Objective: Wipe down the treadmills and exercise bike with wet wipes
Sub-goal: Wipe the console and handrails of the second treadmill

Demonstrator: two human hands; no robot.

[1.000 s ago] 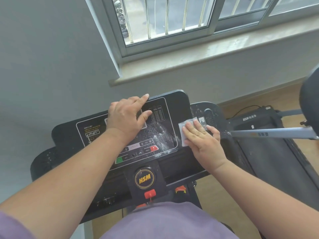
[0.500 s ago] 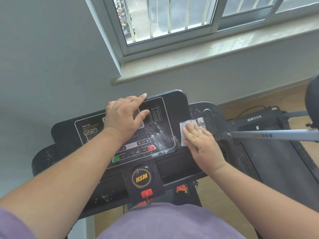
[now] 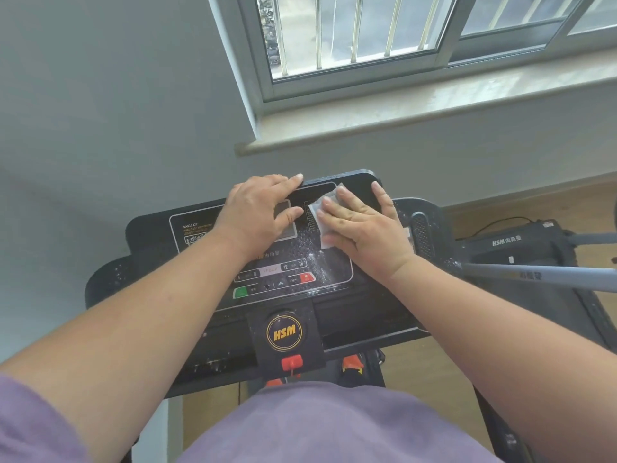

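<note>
Wet wipe (image 3: 320, 218): upper centre of frame, on treadmill console (image 3: 213, 225), pinned flat under right hand (image 3: 362, 230), fingers straight and spread. Unwiped speckled panel lies toward frame bottom. Left hand (image 3: 258, 215) rests flat alongside, fingers relaxed.

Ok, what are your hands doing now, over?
Left hand flat on treadmill console. Right hand pressing wet wipe on the panel's upper right. Nothing blocking.

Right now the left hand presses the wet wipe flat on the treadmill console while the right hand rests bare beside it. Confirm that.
Not quite: the head view shows the hands swapped. The right hand presses the wet wipe flat on the treadmill console, while the left hand rests bare beside it.
</note>
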